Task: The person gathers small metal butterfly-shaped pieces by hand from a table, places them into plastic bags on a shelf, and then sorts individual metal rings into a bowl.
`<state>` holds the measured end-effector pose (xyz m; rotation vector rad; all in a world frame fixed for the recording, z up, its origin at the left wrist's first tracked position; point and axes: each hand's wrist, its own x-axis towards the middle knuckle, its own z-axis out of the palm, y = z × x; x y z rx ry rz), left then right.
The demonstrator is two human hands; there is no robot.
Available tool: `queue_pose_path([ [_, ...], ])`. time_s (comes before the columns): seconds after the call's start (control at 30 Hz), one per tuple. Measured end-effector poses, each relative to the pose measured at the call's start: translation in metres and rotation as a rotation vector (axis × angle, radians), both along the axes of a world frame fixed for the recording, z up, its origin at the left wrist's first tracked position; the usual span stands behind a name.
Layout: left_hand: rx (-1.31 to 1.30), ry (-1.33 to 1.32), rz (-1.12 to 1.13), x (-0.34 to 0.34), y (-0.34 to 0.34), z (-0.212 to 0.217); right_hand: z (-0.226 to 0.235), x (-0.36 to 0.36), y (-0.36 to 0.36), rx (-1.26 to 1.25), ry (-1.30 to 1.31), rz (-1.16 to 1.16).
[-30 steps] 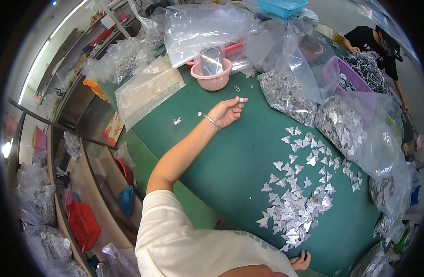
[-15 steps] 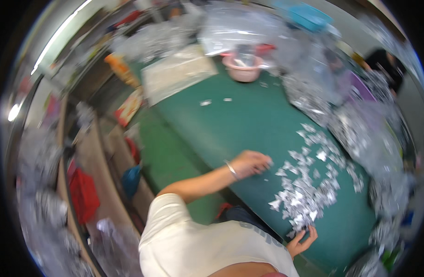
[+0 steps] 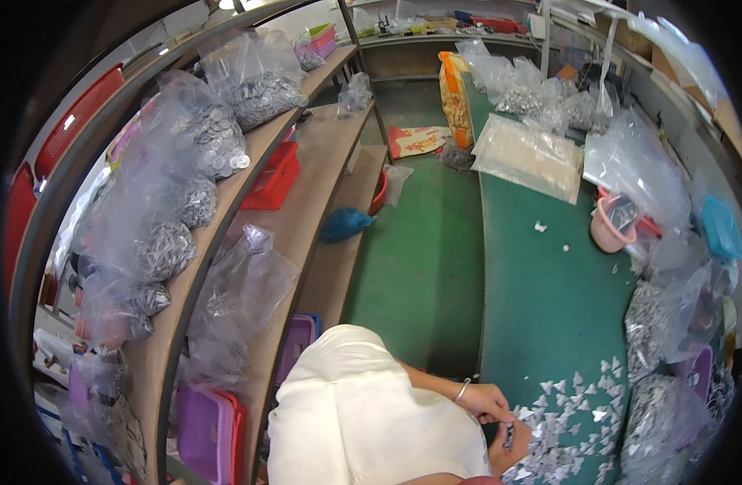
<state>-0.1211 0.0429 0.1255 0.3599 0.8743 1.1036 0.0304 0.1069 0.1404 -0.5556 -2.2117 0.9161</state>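
Note:
My left hand (image 3: 488, 402), with a silver bracelet at the wrist, is closed in a pinch at the near edge of the green table. Its fingertips meet my right hand (image 3: 513, 449), which curls around a small dark grey metal piece (image 3: 508, 436). Whatever the left fingertips pinch is too small to make out. Beside and partly behind the right hand spreads a loose pile of small silver three-pointed pieces (image 3: 557, 428), scattering toward the far right.
A green table (image 3: 541, 315) carries a pink basin (image 3: 612, 226), a flat plastic-wrapped sheet (image 3: 528, 158) and bulging clear bags (image 3: 650, 323) along its right side. Shelves (image 3: 294, 214) on the left hold bags of metal parts, a red basket (image 3: 274, 178) and purple bins (image 3: 205, 432).
My view has swung left toward the shelves. My left hand, earlier apart over the table, has come together with my right hand, which was at the pile's near edge.

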Motion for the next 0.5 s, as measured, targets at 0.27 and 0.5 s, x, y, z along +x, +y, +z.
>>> queue_pose_path([
  [0.27,-0.172,0.031,-0.015,-0.034,-0.018,0.094,0.054,-0.032,0.008,-0.234,-0.065,0.176],
  [0.5,-0.065,-0.194,0.120,-0.095,-0.048,0.117,0.117,-0.112,-0.003,-0.405,-0.034,0.354],
])
